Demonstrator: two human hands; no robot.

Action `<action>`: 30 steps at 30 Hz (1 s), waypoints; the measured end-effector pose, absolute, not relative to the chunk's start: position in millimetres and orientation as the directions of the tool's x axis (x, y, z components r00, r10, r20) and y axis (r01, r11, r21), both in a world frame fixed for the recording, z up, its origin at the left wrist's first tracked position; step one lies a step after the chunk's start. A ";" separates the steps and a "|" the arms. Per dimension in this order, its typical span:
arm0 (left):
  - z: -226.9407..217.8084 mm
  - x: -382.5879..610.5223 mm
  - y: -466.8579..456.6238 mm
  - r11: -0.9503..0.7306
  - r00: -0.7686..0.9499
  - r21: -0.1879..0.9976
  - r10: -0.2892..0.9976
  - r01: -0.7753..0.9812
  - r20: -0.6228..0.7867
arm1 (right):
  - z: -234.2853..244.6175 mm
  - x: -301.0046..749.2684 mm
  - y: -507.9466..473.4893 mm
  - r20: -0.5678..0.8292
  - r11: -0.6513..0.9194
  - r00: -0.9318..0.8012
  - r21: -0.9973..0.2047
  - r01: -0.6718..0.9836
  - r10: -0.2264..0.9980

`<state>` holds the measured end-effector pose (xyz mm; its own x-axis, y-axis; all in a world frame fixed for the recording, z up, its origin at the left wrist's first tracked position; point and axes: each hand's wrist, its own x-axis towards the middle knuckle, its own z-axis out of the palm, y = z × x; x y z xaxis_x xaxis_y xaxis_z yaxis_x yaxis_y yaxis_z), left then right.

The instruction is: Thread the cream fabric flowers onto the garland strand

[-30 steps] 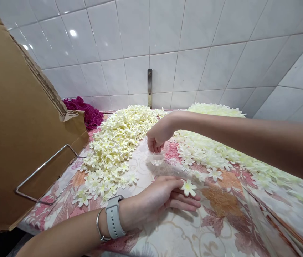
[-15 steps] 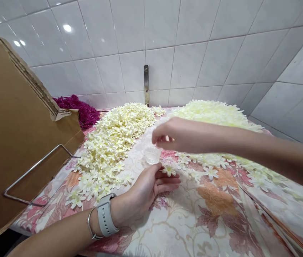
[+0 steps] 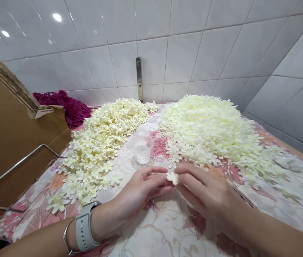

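Between both hands, low over the counter [image 3: 167,228]: one cream flower [image 3: 172,177], pinched from each side by left hand [image 3: 140,189] and right hand [image 3: 205,192], each grip narrow, steadying it; small clear cup [image 3: 142,152] just beyond; flower heaps [image 3: 207,132] flanking.

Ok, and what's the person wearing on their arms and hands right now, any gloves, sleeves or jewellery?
No gloves and no sleeves in view: both forearms are bare. The left hand has a smartwatch with a pale grey rubbery strap on the wrist, and a thin silver metal bangle just behind it. The right hand shows no watch, ring or bracelet.
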<state>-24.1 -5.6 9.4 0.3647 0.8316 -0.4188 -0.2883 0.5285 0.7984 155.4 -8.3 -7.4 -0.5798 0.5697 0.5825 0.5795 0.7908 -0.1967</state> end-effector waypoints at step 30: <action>21.4 -11.2 -2.3 0.390 0.421 0.916 0.817 0.098 -0.393 | -10.6 166.2 -11.5 0.507 0.625 -0.365 -0.626 0.466 0.781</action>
